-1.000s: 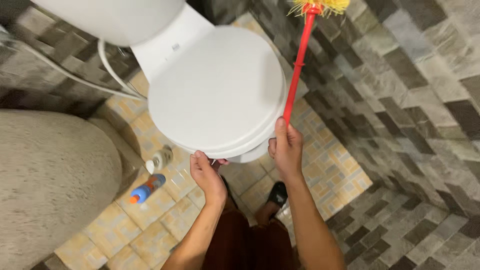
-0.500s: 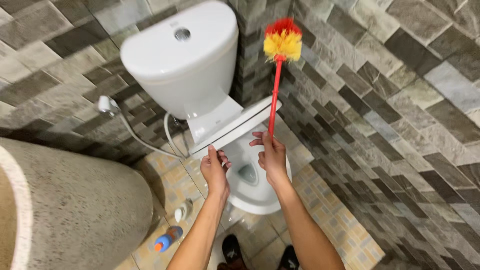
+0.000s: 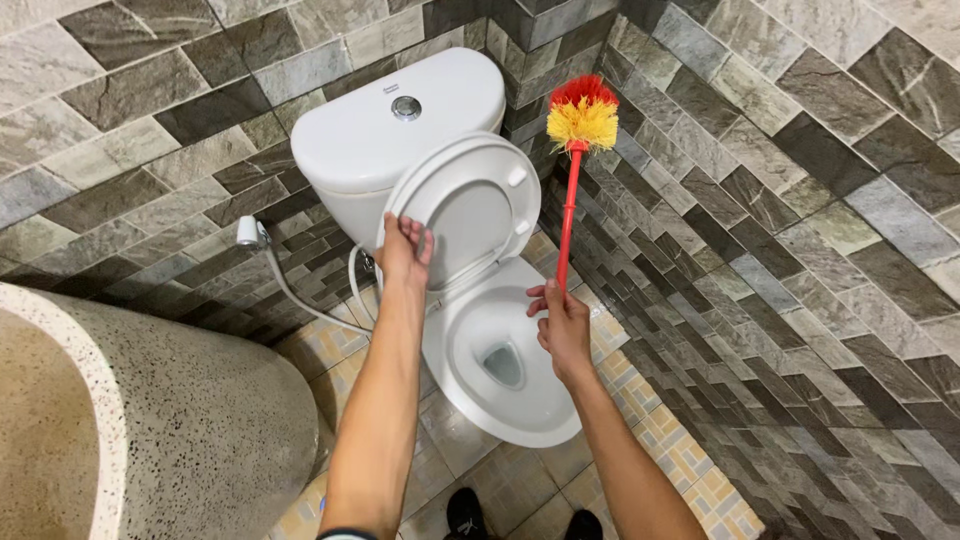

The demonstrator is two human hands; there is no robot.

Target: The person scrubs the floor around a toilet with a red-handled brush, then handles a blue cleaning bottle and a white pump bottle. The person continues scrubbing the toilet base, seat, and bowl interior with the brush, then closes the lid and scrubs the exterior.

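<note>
now that the lid [image 3: 462, 212] is swinging upright under the left hand [image 3: 405, 250], the bowl [image 3: 505, 365] is lying exposed (right hand [image 3: 562, 322] gripping the red-handled brush [image 3: 580, 115]).

The floor [image 3: 680, 455] is made of small tan and grey tiles. A white toilet [image 3: 510, 385] stands on it, close to the wall. A big round stone tub [image 3: 190, 420] sits on the floor to the left. Two dark shoes [image 3: 520, 520] stand on the tiles near the toilet.

Glossy white toilet lid [image 3: 470, 205], bristly plastic brush [image 3: 582, 112], matt stone-look wall tiles [image 3: 800, 200].
</note>
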